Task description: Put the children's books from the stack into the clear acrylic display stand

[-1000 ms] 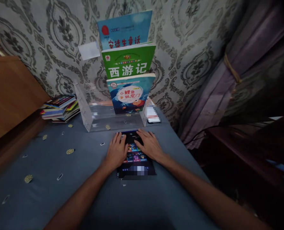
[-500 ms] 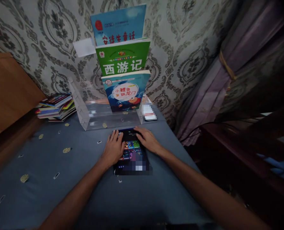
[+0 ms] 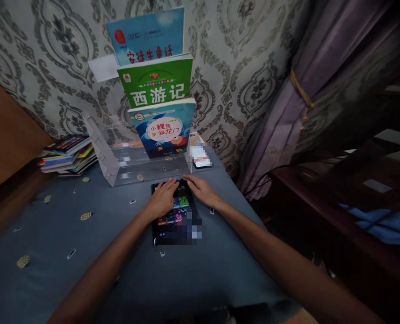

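Observation:
A dark book [image 3: 171,231] with small coloured pictures on its cover lies flat on the blue cloth in front of the clear stand. My left hand [image 3: 164,196] rests palm down across its upper left part, fingers stretched toward the top edge. At the upper right corner is my right hand [image 3: 201,191], its fingers extended along the edge. Part of the cover is hidden under the left hand. Behind them, the clear tiered stand [image 3: 144,171] holds a blue book [image 3: 149,33] at the back, a green book [image 3: 157,83] in the middle and a teal book [image 3: 166,130] in front.
A stack of books [image 3: 68,155] sits at the left by a brown wooden panel [image 3: 11,130]. Right of the stand lies a phone-like object [image 3: 201,156], partly blurred out. A purple curtain [image 3: 277,126] hangs at the right, beside a dark red piece of furniture [image 3: 304,193].
My left hand has slid toward the top edge and to the right over the dark book, nearer my right hand. The whole view has shifted, moving the stand leftward.

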### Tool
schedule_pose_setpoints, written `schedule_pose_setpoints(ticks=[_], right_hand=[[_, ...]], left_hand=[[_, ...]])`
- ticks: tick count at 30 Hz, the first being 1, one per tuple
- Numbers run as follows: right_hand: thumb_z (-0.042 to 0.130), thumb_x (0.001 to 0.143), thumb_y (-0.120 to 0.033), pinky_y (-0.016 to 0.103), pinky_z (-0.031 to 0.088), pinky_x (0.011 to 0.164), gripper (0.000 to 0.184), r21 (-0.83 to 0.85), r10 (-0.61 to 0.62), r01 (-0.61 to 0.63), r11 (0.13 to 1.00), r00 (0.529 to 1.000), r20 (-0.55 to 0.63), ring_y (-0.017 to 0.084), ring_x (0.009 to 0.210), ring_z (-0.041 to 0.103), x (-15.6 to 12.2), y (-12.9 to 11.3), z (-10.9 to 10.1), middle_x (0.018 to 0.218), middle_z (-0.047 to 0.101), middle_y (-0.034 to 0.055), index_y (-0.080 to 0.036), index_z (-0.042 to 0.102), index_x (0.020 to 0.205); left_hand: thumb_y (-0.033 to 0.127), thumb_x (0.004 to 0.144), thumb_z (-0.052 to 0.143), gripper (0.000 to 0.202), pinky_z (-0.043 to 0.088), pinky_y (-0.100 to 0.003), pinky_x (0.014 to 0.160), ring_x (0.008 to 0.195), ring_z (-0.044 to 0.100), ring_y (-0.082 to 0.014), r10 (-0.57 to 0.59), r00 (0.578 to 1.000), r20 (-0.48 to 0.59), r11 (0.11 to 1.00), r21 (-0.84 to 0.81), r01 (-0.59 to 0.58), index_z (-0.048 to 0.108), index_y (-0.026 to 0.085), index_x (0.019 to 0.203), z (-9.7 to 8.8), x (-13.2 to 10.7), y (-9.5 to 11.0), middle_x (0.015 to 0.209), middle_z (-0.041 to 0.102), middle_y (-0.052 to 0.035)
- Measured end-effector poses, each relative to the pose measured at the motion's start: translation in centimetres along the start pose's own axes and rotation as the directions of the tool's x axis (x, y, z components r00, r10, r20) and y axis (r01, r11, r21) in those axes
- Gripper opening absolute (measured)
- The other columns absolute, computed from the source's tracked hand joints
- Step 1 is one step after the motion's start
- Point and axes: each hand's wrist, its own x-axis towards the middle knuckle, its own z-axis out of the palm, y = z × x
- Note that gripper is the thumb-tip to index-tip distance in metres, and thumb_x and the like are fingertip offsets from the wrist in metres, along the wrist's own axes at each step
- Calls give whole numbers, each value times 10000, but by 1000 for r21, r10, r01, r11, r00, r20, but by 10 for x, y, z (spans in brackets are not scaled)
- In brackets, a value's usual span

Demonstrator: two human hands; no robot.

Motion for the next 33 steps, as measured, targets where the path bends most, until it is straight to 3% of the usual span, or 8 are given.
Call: schedule_pose_setpoints(ticks=[7,22,33], right_hand=[[366,1013,-297,445,447,1085,412,46,6,-6,999,1000,2,218,1244,603,0,-1,-1,1331,655,105,-197,545,1370],[322,1018,-276,416,435,1104,441,-114,10,-10,993,1000,-1,219,1281,573,-3,-6,1,1329,656,107,-156,535,1385],[330,1020,-286,429,442,1099,436,-109,4,-4,994,1000,-6,215,1277,578,-4,-9,0,1344,650,79,-202,537,1393]], left_hand=[[327,977,427,494,243,-552,1189,1474,329,-256,62,996,-70,998,-28,-64,469,164,1441,3,2,3,1533,442,-133],[185,967,406,433,255,-503,1192,1449,378,-194,264,964,-28,963,-53,-265,570,235,1365,-1,-7,7,1465,542,-60],[157,965,432,436,246,-523,1199,1439,395,-182,362,932,12,923,-148,-356,590,323,1337,-9,-37,29,1459,551,-20]])
